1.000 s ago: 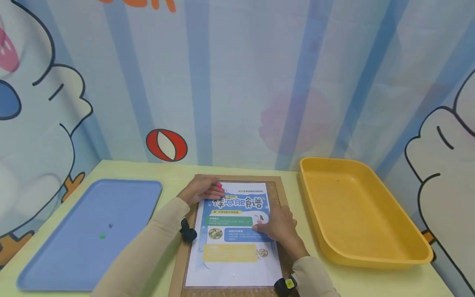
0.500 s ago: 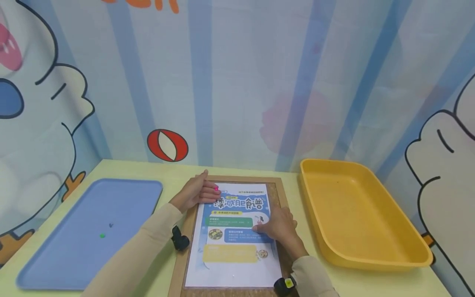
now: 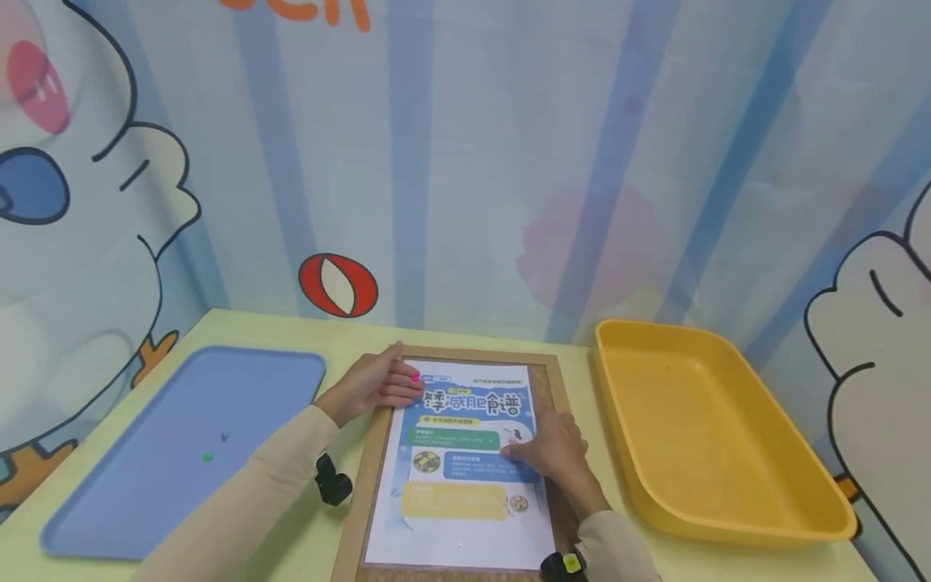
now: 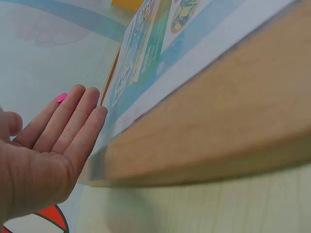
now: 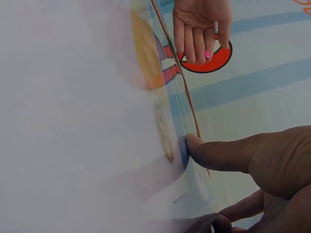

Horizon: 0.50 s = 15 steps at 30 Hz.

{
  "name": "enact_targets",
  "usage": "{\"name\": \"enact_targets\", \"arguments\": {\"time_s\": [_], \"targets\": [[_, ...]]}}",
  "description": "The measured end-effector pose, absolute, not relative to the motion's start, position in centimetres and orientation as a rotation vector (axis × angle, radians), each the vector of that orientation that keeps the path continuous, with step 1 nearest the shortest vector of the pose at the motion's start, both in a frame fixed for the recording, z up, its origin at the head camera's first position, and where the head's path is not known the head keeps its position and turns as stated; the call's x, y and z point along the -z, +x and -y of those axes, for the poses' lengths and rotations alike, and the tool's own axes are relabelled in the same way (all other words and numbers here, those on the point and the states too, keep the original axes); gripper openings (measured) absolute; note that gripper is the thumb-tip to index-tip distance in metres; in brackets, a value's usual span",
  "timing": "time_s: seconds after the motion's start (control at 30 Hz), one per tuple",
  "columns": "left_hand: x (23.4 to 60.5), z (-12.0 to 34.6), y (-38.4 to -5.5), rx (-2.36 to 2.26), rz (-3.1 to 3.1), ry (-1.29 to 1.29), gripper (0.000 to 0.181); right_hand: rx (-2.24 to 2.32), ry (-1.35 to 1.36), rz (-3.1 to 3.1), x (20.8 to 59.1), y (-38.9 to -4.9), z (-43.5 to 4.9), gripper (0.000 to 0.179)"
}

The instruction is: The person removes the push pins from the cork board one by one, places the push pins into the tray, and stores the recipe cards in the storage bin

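Note:
A white printed poster (image 3: 451, 533) with blue, green and yellow panels lies on a cork board (image 3: 549, 388) with a wooden frame (image 3: 369, 465). My left hand (image 3: 372, 386) is at the board's top left corner, palm turned toward the poster, fingers straight and close together. A small pink piece (image 4: 61, 97), like a push pin head, sits at the index fingertip. The thumb stays apart from it. My right hand (image 3: 556, 449) rests over the poster's right edge. Its thumb (image 5: 218, 154) presses on the paper; the other fingers are partly hidden.
A blue tray (image 3: 174, 396) stands at the left with a small green piece (image 3: 207, 457) and a small grey piece (image 3: 224, 437) in it. At the right is a deep yellow tray (image 3: 698, 436). A printed curtain (image 3: 465, 202) hangs behind the table.
My left hand has moved left and slightly down, from over the poster to the frame's corner, the pink piece moving with it. My right hand stays in place. The head view has shifted slightly.

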<state>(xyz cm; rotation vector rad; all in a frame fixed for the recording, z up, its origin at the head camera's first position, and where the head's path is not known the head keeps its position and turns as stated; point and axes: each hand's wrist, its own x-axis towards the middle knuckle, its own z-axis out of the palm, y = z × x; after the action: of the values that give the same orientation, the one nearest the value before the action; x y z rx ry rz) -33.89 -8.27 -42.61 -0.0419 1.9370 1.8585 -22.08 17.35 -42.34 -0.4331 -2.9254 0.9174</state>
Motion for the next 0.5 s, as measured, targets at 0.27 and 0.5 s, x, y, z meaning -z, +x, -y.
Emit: {"name": "enact_targets", "arguments": {"time_s": [0.27,0.5], "targets": [[42.5,10.9,-32.9,-1.873,-1.929,-0.013,0.067,-0.949,-0.435,2.917,42.5,-22.2,-17.6,0.073],[42.1,14.3,-32.1,-1.888,-1.965,0.048,0.060,-1.106,-0.464,2.877,41.8,-22.2,-17.9,0.057]]}}
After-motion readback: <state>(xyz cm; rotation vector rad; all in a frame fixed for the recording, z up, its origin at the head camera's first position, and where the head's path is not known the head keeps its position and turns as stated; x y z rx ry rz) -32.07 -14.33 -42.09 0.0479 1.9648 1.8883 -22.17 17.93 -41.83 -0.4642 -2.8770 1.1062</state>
